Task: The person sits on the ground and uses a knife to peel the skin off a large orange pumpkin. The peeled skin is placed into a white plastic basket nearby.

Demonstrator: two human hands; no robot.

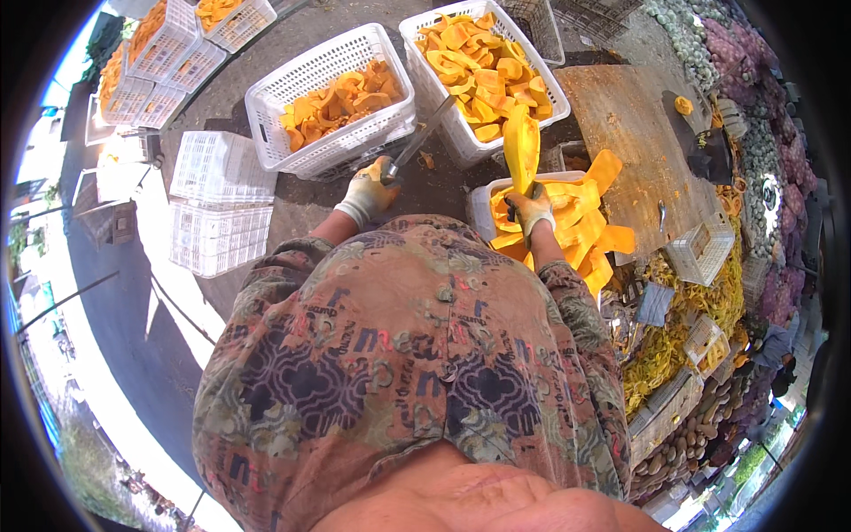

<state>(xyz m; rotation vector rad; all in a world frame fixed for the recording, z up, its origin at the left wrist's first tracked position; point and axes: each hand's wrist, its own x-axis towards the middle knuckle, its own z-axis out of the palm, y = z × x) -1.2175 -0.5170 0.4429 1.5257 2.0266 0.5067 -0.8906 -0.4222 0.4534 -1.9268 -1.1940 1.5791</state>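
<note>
My left hand [369, 186], in a stained white and orange glove, grips the dark handle of a long-bladed knife [425, 133]. The blade points up and to the right, between two white plastic crates. In my right hand [533, 206], also gloved, is a long yellow pumpkin piece [522, 146], held upright by its lower end. Under that hand stands a white crate [480, 207] heaped with long peeled pumpkin slabs [585, 213]. Ahead, cut pumpkin chunks [479, 66] fill a white crate [447, 136]. More orange pieces [346, 100] lie in the white crate [286, 86] to its left.
Stacked white crates [223, 199] stand at my left, with pumpkin-filled crates [166, 60] farther back. At right lies a stained board [618, 133] bearing a metal tool [662, 216]. Beyond are a small crate [701, 249], yellow peelings [655, 372] and a person [774, 349].
</note>
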